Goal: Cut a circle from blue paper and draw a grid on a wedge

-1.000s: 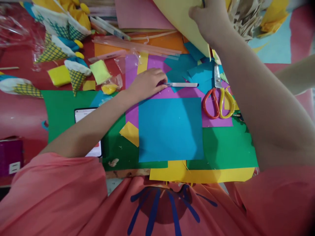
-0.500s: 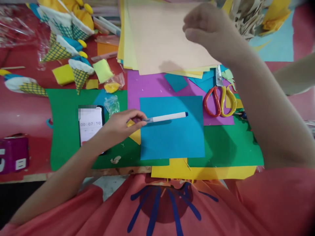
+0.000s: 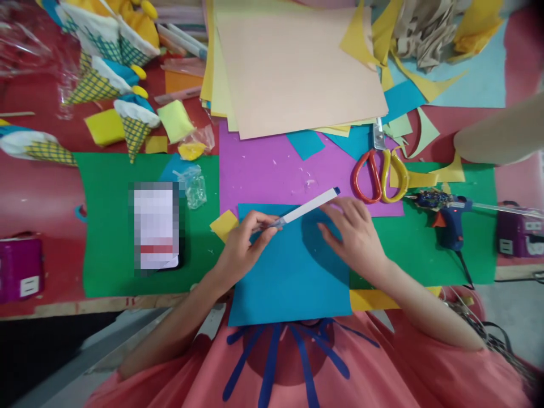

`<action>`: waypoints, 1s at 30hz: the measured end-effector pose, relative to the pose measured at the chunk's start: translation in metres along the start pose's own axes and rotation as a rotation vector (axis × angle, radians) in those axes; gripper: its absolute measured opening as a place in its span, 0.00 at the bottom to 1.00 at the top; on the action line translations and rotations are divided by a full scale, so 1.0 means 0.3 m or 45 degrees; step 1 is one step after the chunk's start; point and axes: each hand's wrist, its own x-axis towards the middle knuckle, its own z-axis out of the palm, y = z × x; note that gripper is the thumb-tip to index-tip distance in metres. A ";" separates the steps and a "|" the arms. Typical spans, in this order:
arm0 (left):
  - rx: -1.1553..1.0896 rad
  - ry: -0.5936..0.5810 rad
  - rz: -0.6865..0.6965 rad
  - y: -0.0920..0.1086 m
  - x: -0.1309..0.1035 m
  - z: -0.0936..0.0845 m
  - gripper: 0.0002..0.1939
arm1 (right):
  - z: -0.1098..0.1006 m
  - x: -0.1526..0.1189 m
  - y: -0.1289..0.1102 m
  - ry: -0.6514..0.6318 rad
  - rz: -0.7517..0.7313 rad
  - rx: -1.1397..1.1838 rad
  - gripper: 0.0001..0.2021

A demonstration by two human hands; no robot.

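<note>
My left hand (image 3: 250, 241) pinches a white marker (image 3: 308, 206) by its clear end, and the dark blue tip points up to the right. Beneath it lies a blue sheet (image 3: 293, 283), its lower edge reaching past the table's front edge. My right hand (image 3: 355, 229) hovers over the sheet's right side, fingers apart and holding nothing, close to the marker's blue end. Scissors (image 3: 380, 175) with one red and one yellow handle loop rest just beyond my right hand, their blades partly hidden under the paper stack.
A stack of pale paper (image 3: 293, 68) is at the back on a purple sheet (image 3: 263, 164). A phone (image 3: 156, 226) lies left on green paper (image 3: 106, 226). At right is a blue glue gun (image 3: 453, 224) with a cord. Another person's arm (image 3: 501, 130) enters from the right. Stuffed cones (image 3: 136, 124) sit back left.
My right hand has come down from above the paper stack to beside the marker. The blue sheet has slid toward me, and my left hand has moved right with the marker, now more tilted.
</note>
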 end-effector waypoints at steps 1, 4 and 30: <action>-0.031 0.023 0.000 -0.008 0.000 0.004 0.10 | 0.008 -0.028 -0.014 -0.024 -0.063 -0.049 0.22; -0.137 0.131 -0.017 -0.022 0.003 0.011 0.11 | 0.031 -0.095 -0.052 -0.041 -0.206 -0.205 0.22; -0.310 0.399 0.151 -0.065 0.060 0.055 0.15 | -0.054 0.084 0.193 -0.155 0.412 -0.443 0.10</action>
